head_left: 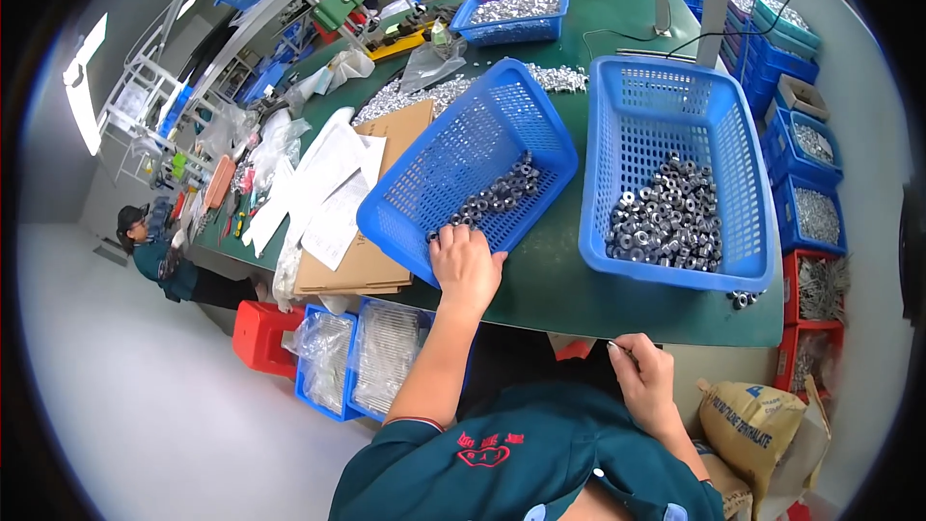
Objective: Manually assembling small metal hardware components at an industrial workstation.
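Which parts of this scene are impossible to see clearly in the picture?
- Left hand, head view: its fingertips curl over the rim of the tilted blue basket, so the grip under the rim is hidden.
- Right hand, head view: it pinches something thin at the table edge; too small to identify.
- Metal rings in the right blue basket: too small to tell their exact type.
- Far bins: contents blurred by distance.

Head-worn fisheye, steeply downward, close
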A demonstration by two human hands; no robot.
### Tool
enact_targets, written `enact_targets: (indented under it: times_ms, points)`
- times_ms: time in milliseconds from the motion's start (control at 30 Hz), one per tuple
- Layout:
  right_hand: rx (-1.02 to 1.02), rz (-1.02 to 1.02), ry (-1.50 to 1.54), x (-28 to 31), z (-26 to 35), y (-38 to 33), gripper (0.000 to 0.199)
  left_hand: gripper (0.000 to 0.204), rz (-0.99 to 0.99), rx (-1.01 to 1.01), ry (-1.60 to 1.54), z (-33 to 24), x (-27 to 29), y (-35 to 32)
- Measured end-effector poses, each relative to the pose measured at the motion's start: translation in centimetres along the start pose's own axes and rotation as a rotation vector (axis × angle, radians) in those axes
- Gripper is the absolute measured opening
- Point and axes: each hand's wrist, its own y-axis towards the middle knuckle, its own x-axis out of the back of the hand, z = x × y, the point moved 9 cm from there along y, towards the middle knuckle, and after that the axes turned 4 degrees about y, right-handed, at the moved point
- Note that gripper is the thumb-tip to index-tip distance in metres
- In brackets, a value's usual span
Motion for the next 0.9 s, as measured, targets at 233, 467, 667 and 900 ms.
enact_targets:
  times_ms: [233,467,667,900]
  points:
    - [0.02,-0.016,-0.017,0.2,-0.2,-0.2,0.006,0.034,-0.057,-0.094,-0.194,-1.8,0.5,-0.1]
    - [0.018,-0.032,-0.022,0.2,-0.3,-0.1,0.007,0.024,-0.142,-0.165,-0.297,-2.0,-1.0,-0.6]
    - [-0.007,-0.021,-0.025,-0.1,-0.5,-0.3,0.007,0.019,-0.206,-0.096,-0.658,-0.4,-1.2,-1.2]
    - [0.05,0.006,-0.016,-1.0,1.2,0.8,0.007,0.023,0.213,0.05,-2.121,-3.0,0.2,-4.0]
